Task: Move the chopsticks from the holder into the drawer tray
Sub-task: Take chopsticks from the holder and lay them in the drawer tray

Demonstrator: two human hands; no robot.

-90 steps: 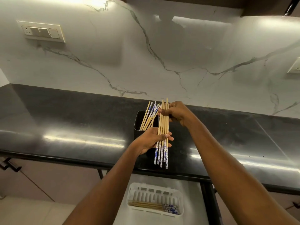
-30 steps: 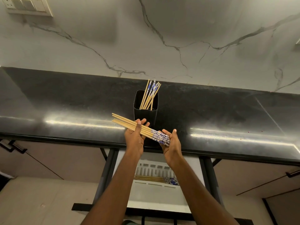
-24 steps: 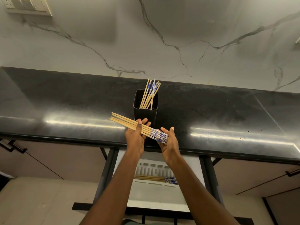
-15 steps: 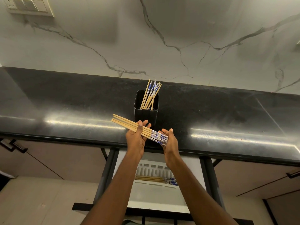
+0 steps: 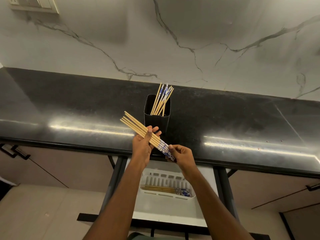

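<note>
The bundle (image 5: 136, 129) of chopsticks was held in the air over the front edge of the counter (image 5: 69, 104), in front of the holder (image 5: 156, 122). It lay tilted, with the plain wooden tips up and to the left and the blue-patterned ends down and to the right. The left hand (image 5: 142, 148) gripped the bundle near its middle, thumb (image 5: 148, 136) laid across the top and fingers curled underneath. The right hand (image 5: 182, 156) pinched the patterned ends between thumb and curled fingers. A second group (image 5: 161, 99) of chopsticks stood in the black square holder, leaning to the right, with their patterned ends above the rim. The holder stood upright on the dark, glossy counter. Below the counter edge, the drawer (image 5: 164, 209) was open, and the white slotted tray (image 5: 173, 172) sat inside it. A third group (image 5: 162, 189) of chopsticks lay flat along the front of the tray, patterned ends to the right. Behind the counter rose a white marble wall (image 5: 173, 40) with grey veins, and a switch plate (image 5: 34, 4) was fixed at its upper left.
</note>
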